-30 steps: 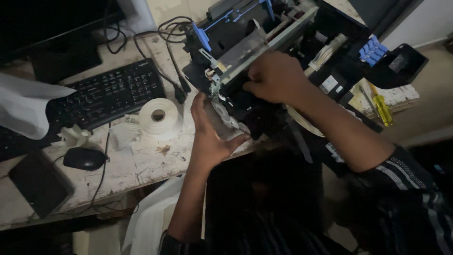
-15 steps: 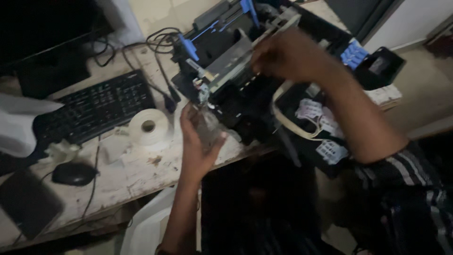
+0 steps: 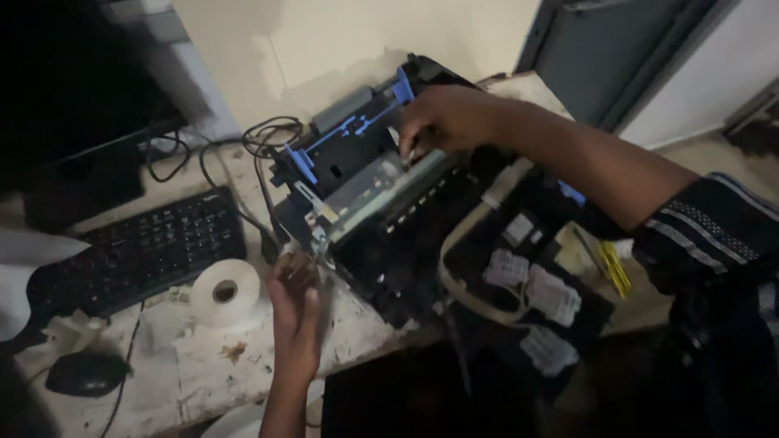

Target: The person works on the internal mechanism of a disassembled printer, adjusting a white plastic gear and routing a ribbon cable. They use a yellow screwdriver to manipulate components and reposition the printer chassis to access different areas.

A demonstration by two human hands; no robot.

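The left hand (image 3: 296,312) curls loosely against the near left corner of the opened printer (image 3: 389,219); whether it grips anything is unclear. The right hand (image 3: 442,118) pinches a part atop the printer's rear. The printer sits on the tabletop (image 3: 203,365), with a white tape roll (image 3: 225,292) and keyboard (image 3: 134,255) at its left.

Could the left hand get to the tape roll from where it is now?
Probably yes. The left hand rests at the printer's near corner, and the tape roll lies just beside it on the desk with nothing between them.
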